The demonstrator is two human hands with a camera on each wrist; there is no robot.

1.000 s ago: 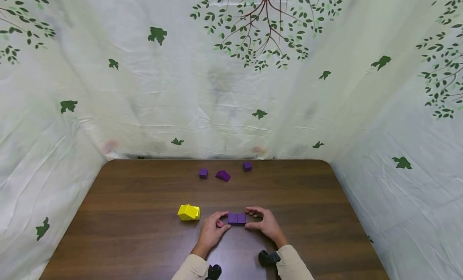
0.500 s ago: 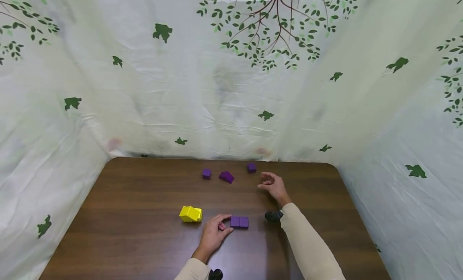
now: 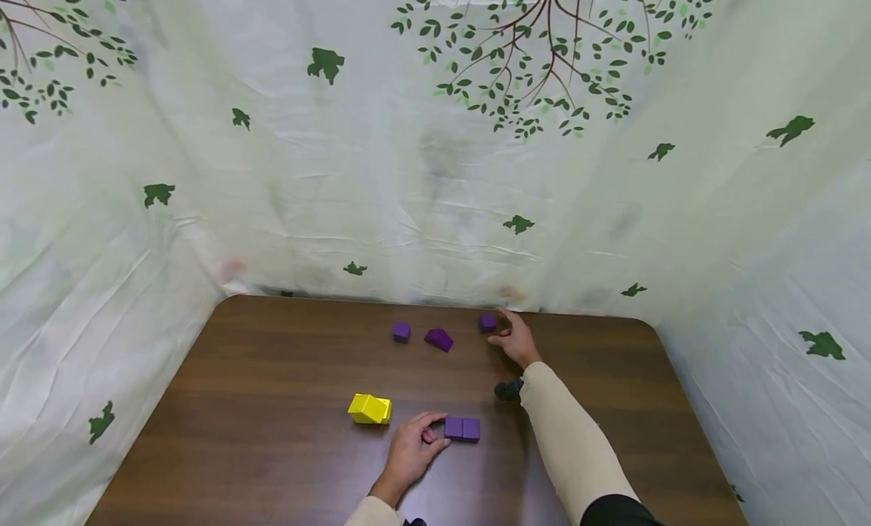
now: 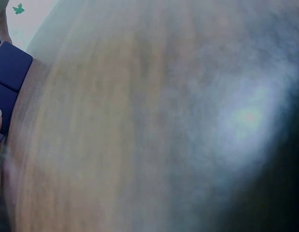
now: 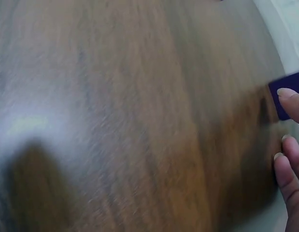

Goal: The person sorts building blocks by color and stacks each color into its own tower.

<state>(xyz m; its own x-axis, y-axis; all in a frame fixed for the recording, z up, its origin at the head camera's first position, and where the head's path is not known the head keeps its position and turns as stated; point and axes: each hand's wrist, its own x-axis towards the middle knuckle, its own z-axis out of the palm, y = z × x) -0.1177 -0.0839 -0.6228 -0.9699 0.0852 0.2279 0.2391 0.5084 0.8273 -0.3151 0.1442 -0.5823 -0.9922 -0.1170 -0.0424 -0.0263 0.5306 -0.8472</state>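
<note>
Two purple cubes stand side by side, touching, near the middle of the table. My left hand is at their left end, its thumb and index finger pinching the left cube from front and back. In the left wrist view, a fingertip overlaps one dark purple cube. Near the far edge, my right hand reaches around a single purple cube, with the index finger behind it and the thumb in front. The right wrist view shows the thumb over that cube, the other fingers apart from it.
Left of that far cube lie a purple wedge-like block and another purple cube. A yellow angular block piece sits left of my left hand. The brown wooden table ends at a white leaf-printed cloth.
My right hand has left the right end of the cube pair and moved away to the far purple cube. The left hand has stayed at the pair. The head view has shifted slightly.
</note>
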